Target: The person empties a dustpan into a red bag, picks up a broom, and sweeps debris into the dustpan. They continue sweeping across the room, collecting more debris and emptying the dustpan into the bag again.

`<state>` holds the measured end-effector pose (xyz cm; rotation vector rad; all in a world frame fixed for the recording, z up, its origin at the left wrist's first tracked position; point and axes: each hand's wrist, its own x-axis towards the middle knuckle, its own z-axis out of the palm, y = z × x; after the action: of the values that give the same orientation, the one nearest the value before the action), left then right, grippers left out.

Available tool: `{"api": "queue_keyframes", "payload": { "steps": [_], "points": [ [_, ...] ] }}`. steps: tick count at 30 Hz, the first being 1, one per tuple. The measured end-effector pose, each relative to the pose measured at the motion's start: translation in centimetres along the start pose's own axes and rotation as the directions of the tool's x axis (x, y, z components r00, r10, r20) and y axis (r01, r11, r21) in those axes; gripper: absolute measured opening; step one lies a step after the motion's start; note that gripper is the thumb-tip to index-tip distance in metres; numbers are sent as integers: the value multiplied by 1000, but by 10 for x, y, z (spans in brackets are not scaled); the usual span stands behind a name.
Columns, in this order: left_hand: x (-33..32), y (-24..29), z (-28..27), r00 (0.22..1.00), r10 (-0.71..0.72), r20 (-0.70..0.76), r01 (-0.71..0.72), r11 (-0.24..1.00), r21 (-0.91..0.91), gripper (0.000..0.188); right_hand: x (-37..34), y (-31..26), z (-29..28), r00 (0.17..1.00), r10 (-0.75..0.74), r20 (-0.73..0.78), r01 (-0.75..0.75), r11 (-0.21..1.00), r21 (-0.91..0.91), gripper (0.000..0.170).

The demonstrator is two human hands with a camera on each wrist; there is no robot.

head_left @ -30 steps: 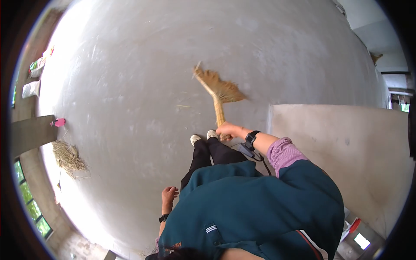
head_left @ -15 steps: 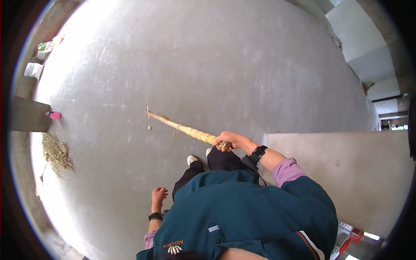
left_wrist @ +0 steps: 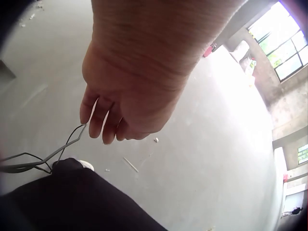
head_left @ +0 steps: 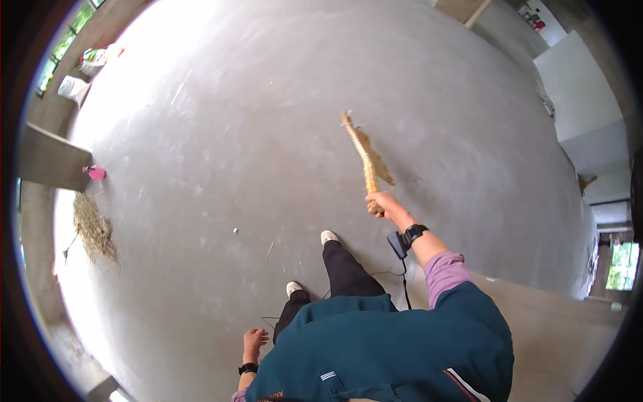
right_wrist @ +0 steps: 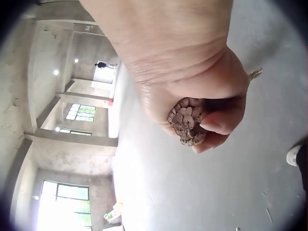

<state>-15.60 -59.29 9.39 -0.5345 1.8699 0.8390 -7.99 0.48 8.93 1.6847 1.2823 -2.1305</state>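
Observation:
The right hand (head_left: pixel 383 204) grips the bound handle end of a straw broom (head_left: pixel 368 162) in the head view; its brush fans out to the right, over the grey floor. From the right wrist, the right hand (right_wrist: pixel 207 103) has its fingers curled round the handle, whose bundled stalk ends (right_wrist: pixel 186 120) show. At the body's side hangs the left hand (head_left: pixel 254 340), holding nothing. In the left wrist view the left hand (left_wrist: pixel 127 101) has loosely bent fingers above the floor, near a dark cable (left_wrist: pixel 43 161).
A thin straw (head_left: pixel 270 250) and a small white bit (head_left: pixel 236 230) lie on the floor (head_left: pixel 201 174) ahead of the feet. At the left are a straw heap (head_left: pixel 94 228), a pink object (head_left: pixel 97 173) and a white bag (head_left: pixel 72 88). A low pale surface (head_left: pixel 536 328) is at the right.
The broom has swung from pointing left to pointing forward, and the right hand has moved forward and right. The feet stand farther apart. The left hand still hangs at the side.

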Motion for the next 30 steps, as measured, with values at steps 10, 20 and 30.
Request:
{"api": "queue_keyframes", "payload": {
  "steps": [10, 20, 30],
  "points": [
    [-59, -30, 65, 982, -181, -46, 165, 958, -236, 18, 117, -80, 36, 990, 140, 11, -139, 987, -78, 18],
    [-72, -99, 98, 979, -201, -33, 156, 846, -511, 14, 77, 54, 217, 956, 213, 203, -15, 725, -689, 26],
    [-81, -217, 68, 971, -204, -126, 71, 749, -659, 15, -67, 190, 364, 843, 381, 380, 291, 271, -918, 31]
  ]
}}
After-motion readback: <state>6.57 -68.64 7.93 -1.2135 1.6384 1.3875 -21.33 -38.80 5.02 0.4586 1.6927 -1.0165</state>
